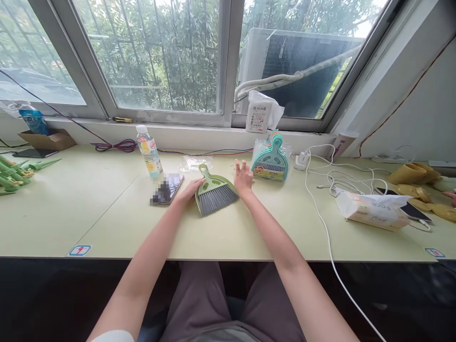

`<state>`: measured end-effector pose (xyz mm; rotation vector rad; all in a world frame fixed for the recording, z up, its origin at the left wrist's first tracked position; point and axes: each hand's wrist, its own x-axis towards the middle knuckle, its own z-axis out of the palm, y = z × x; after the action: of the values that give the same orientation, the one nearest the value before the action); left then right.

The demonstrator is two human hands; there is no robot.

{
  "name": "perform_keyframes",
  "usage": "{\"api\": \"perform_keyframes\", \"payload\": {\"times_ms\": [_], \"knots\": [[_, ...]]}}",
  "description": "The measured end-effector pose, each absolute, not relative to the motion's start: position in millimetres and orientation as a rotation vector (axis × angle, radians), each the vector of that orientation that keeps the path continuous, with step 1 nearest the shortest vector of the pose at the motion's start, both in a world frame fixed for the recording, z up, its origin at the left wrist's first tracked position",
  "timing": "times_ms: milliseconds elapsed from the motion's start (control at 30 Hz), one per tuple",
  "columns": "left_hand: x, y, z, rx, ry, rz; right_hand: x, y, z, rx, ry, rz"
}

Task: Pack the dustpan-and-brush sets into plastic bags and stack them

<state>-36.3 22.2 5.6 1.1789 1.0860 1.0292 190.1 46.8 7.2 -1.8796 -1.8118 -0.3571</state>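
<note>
A green hand brush (pixel 218 197) with grey bristles lies in a matching green dustpan (pixel 227 179) on the table, handles pointing away from me. My left hand (pixel 191 190) grips the left edge of the dustpan, its thumb near the handle. At the right corner of the dustpan is my right hand (pixel 243 178), fingers apart and slightly bent, with nothing visible in it. Just right of that hand stands a stack of teal brush-and-dustpan sets (pixel 272 159) with a printed label, partly in clear plastic. Behind the dustpan lies a clear plastic bag (pixel 194 163).
A drink bottle (pixel 148 151) and a phone (pixel 167 189) are left of my left hand. On the right are white cables (pixel 351 180) and a tissue pack (pixel 372 209). Another tissue pack (pixel 258 116) stands on the sill. Green parts (pixel 16 175) lie far left.
</note>
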Motion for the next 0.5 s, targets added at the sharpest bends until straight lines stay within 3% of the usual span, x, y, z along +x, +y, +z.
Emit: {"api": "perform_keyframes", "payload": {"times_ms": [267,500], "knots": [[-30.9,23.8,-3.4,1.305,1.044,1.02,157.3,5.8,-1.4,-1.64,-2.067,-0.25],[-25.6,31.0,-14.4,1.406,1.024,0.929,134.2,-14.6,-3.7,-1.778,-2.123,-0.117]]}}
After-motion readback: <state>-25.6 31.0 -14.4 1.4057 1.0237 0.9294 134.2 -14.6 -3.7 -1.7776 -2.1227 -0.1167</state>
